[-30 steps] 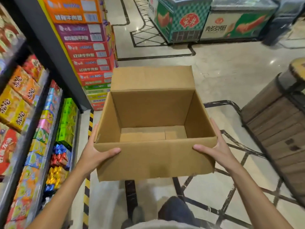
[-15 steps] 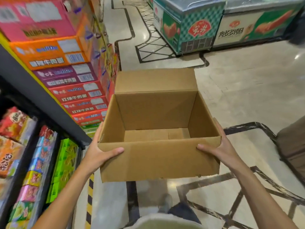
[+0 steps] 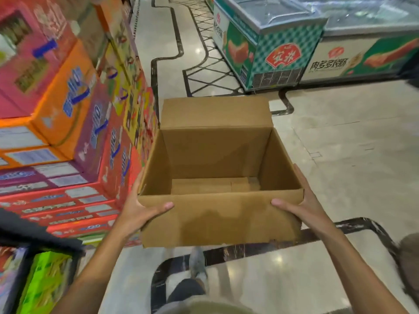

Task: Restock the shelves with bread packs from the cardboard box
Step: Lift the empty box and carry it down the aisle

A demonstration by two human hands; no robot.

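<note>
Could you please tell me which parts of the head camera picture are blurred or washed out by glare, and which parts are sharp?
In the head view, the stacked cartons at left are smeared by motion blur; the cardboard box and both hands, left and right, are fairly sharp; ceiling lights glare off the polished floor and the freezer lids; the wide lens bends the edges.
</note>
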